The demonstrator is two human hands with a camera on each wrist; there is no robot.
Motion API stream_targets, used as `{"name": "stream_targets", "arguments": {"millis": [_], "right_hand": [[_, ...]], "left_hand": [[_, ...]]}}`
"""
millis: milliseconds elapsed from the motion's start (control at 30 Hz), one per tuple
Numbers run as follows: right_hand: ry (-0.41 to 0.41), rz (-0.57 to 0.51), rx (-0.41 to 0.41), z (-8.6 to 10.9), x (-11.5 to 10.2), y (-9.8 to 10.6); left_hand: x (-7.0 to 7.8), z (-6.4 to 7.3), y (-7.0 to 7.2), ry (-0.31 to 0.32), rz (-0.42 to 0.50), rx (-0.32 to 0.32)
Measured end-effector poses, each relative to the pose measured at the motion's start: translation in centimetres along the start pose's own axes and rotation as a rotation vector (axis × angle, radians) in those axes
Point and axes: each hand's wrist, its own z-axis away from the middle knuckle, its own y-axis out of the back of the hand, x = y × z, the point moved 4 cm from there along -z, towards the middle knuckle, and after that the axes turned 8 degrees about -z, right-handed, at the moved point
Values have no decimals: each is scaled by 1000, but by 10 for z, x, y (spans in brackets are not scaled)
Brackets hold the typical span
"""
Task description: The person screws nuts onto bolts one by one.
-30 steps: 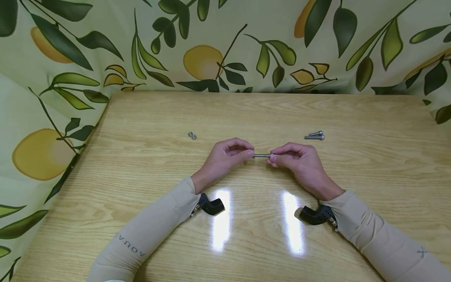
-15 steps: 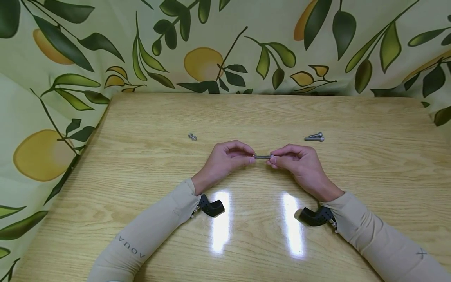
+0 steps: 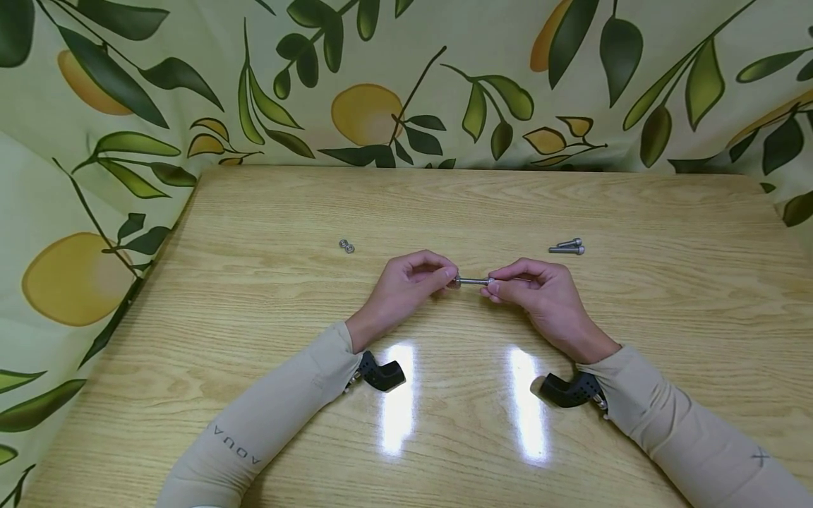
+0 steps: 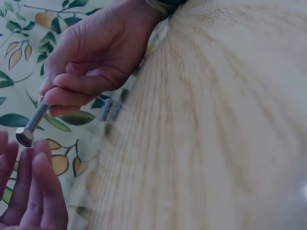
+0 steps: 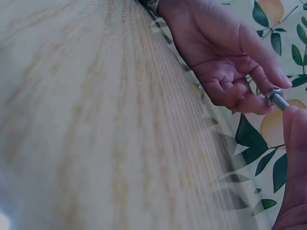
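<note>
Between the two hands, a metal bolt [image 3: 473, 281] lies level above the table, its threaded end toward the left. A hex nut [image 5: 273, 96] sits on that end, also visible in the left wrist view as a nut [image 4: 24, 137] at the tip of the threads. My left hand [image 3: 409, 286] pinches the nut between thumb and fingertips. My right hand [image 3: 540, 293] grips the bolt's other end, and its fingers cover most of the head. In the left wrist view, the left fingers [image 4: 41, 191] reach up just below the nut.
Two loose nuts [image 3: 346, 246] lie on the wooden table [image 3: 444, 212] at the back left. Two more bolts [image 3: 567, 247] rest together at the back right. A leaf-and-fruit patterned cloth [image 3: 483, 42] hangs behind the table and along its left side.
My left thumb has shifted down and then back up across the nut, leaving more of the nut showing now. The right hand keeps its grip on the bolt, almost still.
</note>
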Motion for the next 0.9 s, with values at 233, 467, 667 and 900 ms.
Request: {"name": "stream_targets", "arguments": {"millis": [233,467,667,900], "right_hand": [[22,-27,-24,1,0,0],[0,-9,-12,0,0,-1],[-5,-31,-31,0,1,-1],[-19,-72,-72,0,3,-2]], "left_hand": [[0,0,-1,11,3,-6],[0,0,1,-8,-13,15],[0,0,2,-17,-9,22],[1,1,1,-25,-9,26]]}}
